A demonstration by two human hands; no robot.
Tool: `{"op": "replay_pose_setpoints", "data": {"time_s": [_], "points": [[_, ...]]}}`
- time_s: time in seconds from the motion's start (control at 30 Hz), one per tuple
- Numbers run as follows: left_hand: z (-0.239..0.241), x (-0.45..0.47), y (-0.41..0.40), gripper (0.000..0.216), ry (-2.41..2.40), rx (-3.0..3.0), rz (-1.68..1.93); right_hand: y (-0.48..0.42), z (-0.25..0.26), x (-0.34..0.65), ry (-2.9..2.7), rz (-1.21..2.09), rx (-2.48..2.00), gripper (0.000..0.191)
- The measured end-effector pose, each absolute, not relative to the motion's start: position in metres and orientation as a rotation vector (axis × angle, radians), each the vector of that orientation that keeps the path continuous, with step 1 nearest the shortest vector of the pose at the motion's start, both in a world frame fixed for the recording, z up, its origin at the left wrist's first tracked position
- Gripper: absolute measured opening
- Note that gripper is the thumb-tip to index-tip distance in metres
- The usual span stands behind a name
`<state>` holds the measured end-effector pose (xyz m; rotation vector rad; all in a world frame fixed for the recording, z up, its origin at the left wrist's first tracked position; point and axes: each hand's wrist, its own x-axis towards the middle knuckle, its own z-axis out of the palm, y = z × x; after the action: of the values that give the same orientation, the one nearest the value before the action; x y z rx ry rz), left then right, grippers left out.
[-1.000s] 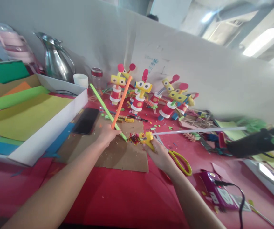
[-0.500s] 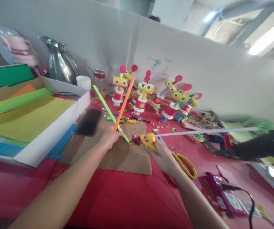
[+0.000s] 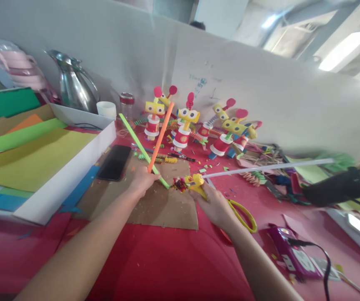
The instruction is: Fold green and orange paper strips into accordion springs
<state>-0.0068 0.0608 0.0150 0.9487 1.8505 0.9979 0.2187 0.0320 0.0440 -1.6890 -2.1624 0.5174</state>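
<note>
My left hand (image 3: 142, 182) is closed on two crossed paper strips, a light green strip (image 3: 136, 140) and an orange strip (image 3: 163, 133). Held in my right hand (image 3: 214, 202) is a yellow hot glue gun (image 3: 195, 182), with a long whitish glue stick (image 3: 270, 168) sticking out of its back to the right. The gun's front end is close to the lower end of the green strip. A small pile of coloured scraps (image 3: 180, 184) lies between them on a brown cardboard sheet (image 3: 164, 209). Scissors with yellow handles (image 3: 251, 217) lie beside my right wrist, partly hidden.
Several paper-cup robot figures (image 3: 182, 137) stand behind my hands. A black phone (image 3: 115, 163) lies left of them, near a white box (image 3: 73, 169) of coloured paper. A steel jug (image 3: 75, 85) is at back left. A purple device (image 3: 297, 255) with a cable sits at right.
The whole view has shifted slightly, so most things appear a little further left. Both hands keep their holds and have hardly moved.
</note>
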Motion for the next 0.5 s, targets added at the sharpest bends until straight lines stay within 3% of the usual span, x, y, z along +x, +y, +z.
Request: {"op": "replay_pose_setpoints", "data": {"time_s": [0.27,0.5], "points": [[0.017,-0.004,0.061,0.021,1.816,0.899,1.066,0.065,0.032,0.286,-1.604,0.629,-1.887,0.042],[0.028,-0.001,0.056,0.02,1.517,0.985,1.381,0.091,0.018,0.327,-1.697,0.305,-2.325,0.048]]}}
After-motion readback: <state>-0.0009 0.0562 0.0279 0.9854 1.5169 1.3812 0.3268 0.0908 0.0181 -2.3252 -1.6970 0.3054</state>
